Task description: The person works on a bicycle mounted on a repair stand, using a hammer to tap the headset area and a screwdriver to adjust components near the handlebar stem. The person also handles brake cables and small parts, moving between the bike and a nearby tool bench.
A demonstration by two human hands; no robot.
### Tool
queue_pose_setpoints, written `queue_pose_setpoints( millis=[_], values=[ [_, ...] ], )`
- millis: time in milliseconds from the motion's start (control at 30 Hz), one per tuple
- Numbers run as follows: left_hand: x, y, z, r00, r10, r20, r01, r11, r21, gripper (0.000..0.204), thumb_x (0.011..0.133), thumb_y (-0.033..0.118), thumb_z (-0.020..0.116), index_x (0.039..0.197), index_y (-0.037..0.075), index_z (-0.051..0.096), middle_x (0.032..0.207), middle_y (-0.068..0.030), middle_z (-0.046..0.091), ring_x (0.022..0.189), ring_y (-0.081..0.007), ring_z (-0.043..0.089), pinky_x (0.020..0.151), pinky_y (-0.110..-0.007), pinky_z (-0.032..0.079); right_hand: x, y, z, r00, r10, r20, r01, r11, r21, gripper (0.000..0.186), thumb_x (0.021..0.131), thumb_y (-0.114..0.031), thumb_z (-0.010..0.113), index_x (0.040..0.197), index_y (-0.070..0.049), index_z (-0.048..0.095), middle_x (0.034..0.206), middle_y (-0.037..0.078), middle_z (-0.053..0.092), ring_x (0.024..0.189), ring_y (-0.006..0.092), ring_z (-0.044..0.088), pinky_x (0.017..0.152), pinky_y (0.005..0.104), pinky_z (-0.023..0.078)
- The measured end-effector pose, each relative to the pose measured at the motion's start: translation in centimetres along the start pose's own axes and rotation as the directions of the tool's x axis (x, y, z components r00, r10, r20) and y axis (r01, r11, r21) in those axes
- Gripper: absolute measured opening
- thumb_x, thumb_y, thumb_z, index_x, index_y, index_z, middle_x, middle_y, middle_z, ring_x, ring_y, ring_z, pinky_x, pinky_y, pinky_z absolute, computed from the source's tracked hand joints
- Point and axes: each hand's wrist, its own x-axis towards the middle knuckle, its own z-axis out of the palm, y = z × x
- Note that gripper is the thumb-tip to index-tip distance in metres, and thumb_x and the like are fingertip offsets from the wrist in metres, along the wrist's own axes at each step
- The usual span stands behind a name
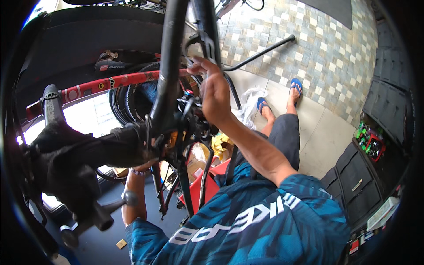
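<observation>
A dark bicycle frame (170, 57) hangs upright in a black repair-stand clamp (88, 152), close in front of me. My right hand (214, 90) is raised beside the frame's tubes, its fingers curled in against a dark tube (207, 33). Slight blur there conceals anything small between the fingers. Low on the left, my left forearm (134, 194) reaches up behind the clamp, with a beaded bracelet (138, 171) at the wrist. Most of my left hand is covered by the clamp and frame, so its fingers do not show clearly.
A red bicycle frame (112, 81) lies across the left, above bicycle tyres (128, 104). Below the work are a red bin (211, 187) and yellow crumpled material (219, 145). A black stand leg (260, 53) juts over the tiled floor. Dark cabinets (353, 176) line the right.
</observation>
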Motion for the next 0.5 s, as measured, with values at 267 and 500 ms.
queue_pose_setpoints(
  millis=[267, 500],
  values=[
    [0.0, -0.8, 0.6, 0.998, 0.019, -0.057, -0.017, 0.999, 0.030, 0.036, 0.115, 0.029, 0.043, 0.123, 0.005, 0.069, 0.072, -0.0019, 0.065, 0.059, -0.0100, 0.064, 0.053, -0.027, 0.051, -0.7, 0.5, 1.7, 0.896, 0.298, 0.329, -0.258, 0.953, -0.160, 0.037, 0.105, -0.042, 0.063, 0.105, -0.005, 0.064, 0.091, 0.011, 0.062, 0.084, 0.0263, 0.061, 0.077, 0.0372, 0.049],
    [-1.5, -4.0, 0.7, 0.997, -0.015, -0.076, 0.018, 0.999, 0.037, 0.034, 0.113, 0.031, 0.048, 0.121, 0.005, 0.069, 0.072, -0.0012, 0.065, 0.060, -0.0095, 0.063, 0.055, -0.028, 0.051, 0.8, -3.1, -3.5, 0.594, 0.205, 0.778, 0.360, 0.796, -0.486, 0.034, 0.094, -0.040, 0.079, 0.093, -0.007, 0.068, 0.084, 0.009, 0.065, 0.074, 0.0281, 0.067, 0.065, 0.0413, 0.053]
  ],
)
